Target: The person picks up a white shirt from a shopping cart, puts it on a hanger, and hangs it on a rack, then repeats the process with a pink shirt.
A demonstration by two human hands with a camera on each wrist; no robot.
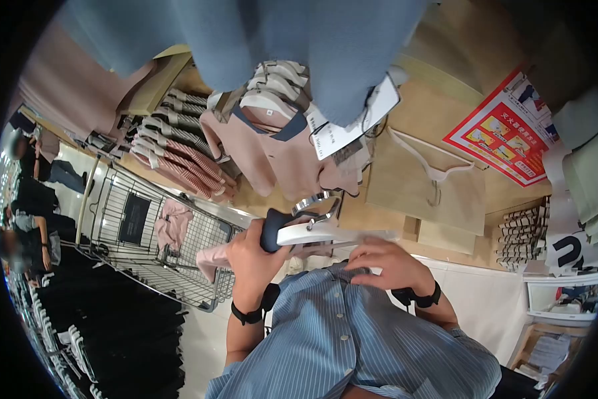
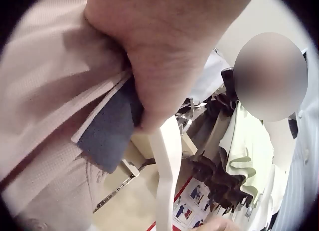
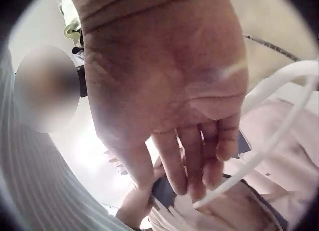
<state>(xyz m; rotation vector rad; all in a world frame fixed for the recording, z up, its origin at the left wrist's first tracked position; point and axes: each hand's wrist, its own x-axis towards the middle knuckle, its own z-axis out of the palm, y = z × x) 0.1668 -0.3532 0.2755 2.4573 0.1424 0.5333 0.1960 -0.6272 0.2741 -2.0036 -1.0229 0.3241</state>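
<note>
My left hand (image 1: 255, 258) grips a pink shirt (image 2: 55, 96) by its navy collar (image 2: 110, 127), with the thumb across the fabric. A white clothes hanger (image 1: 322, 234) runs sideways from that hand, one arm of it at the collar. In the right wrist view the hanger (image 3: 259, 163) forms a loop beside my right hand (image 3: 169, 76). The right palm faces that camera, and its loosely bent fingers point down close to one end of the hanger. In the head view the right hand lies by the hanger's right end. Part of the shirt hangs below the left hand.
Pink shirts on white hangers (image 1: 272, 100) hang ahead, with striped garments (image 1: 179, 159) to their left. A shopping cart (image 1: 139, 226) holding a pink garment stands at left. Another white hanger (image 1: 435, 169) lies on the wooden surface (image 1: 405, 193), near a red-bordered sign (image 1: 505, 133).
</note>
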